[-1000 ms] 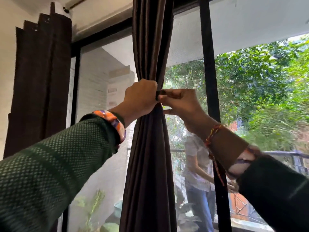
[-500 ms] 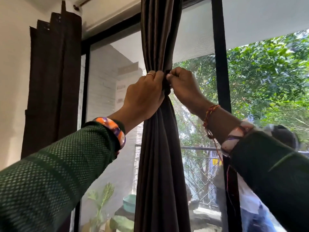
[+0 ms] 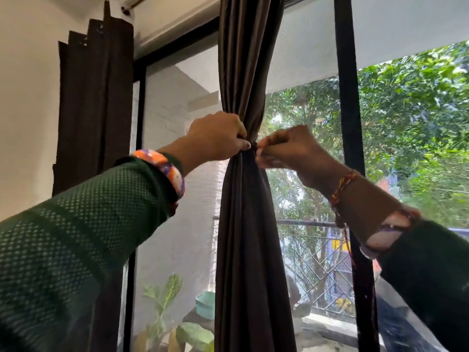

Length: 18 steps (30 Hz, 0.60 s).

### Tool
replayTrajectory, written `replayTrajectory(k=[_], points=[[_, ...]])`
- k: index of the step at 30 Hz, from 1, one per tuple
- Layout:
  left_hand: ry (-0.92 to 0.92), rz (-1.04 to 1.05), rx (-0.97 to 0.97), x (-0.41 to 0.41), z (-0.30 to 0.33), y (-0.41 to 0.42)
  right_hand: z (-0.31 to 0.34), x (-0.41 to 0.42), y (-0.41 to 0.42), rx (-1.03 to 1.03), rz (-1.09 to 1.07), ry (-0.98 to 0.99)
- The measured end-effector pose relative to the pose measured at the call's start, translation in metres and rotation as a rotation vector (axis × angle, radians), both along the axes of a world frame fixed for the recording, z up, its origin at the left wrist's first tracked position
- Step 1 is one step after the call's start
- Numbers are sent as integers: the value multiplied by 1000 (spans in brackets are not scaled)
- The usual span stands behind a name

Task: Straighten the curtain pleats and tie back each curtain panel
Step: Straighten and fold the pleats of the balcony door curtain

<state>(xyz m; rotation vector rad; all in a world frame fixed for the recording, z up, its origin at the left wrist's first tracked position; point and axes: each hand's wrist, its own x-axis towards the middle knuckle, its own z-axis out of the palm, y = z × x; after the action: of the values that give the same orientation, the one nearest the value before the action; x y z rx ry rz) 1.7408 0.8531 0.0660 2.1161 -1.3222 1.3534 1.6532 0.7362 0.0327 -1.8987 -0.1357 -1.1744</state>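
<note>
The gathered curtain panel (image 3: 250, 224) hangs as one long column in front of the window, just left of the black window frame post (image 3: 345, 97); it looks like soft, fairly heavy cloth that slumps and spreads wherever nothing binds it, so the sensible place to take hold is at the cinched waist, where the folds are already bunched narrow; above and below that waist the pleats fan out. A second curtain panel (image 3: 96, 102) hangs well left of the post, against the wall, loose and with no tie visible on it (judged the next one to do).

The person's left hand (image 3: 218, 139) is curled round the waist from the side away from the post, fingers wrapped into the folds and thumb at the front; the cloth sits squarely inside that grip. The right hand (image 3: 286, 151), between the curtain and the post, pinches at the same waist with fingertips drawn together; what it pinches is most likely the tie-back (image 3: 252, 148), a thin dark band that is limp, slippery-looking and blurred, so whether it is knotted cannot be told.
</note>
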Motion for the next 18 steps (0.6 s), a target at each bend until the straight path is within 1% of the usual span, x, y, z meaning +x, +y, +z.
replayTrajectory(k=[2,4,6,7,9,10,12,14,16,18], points=[[297,-172,92,-1,7,-1,-12,8,0,46,98,80],[551,-275,133,-6,11,0,-18,16,0,79,146,35],[675,-315,149,-8,13,1,-20,21,2,91,131,-43],[704,-338,156,-9,13,1,-21,23,2,77,82,-81],[711,-388,148,-8,11,0,-20,26,-1,-14,-74,-141],[690,-403,133,-7,9,0,-19,26,-2,-99,-171,-158],[642,-420,92,-3,4,-3,-16,24,-4,-337,-386,-161],[634,-468,51,3,-3,-7,-16,23,-6,-548,-561,-140],[624,-527,21,10,-9,-9,-15,22,-7,-640,-643,-116],[639,-620,-30,18,-13,-10,-13,22,-8,-641,-649,-98]])
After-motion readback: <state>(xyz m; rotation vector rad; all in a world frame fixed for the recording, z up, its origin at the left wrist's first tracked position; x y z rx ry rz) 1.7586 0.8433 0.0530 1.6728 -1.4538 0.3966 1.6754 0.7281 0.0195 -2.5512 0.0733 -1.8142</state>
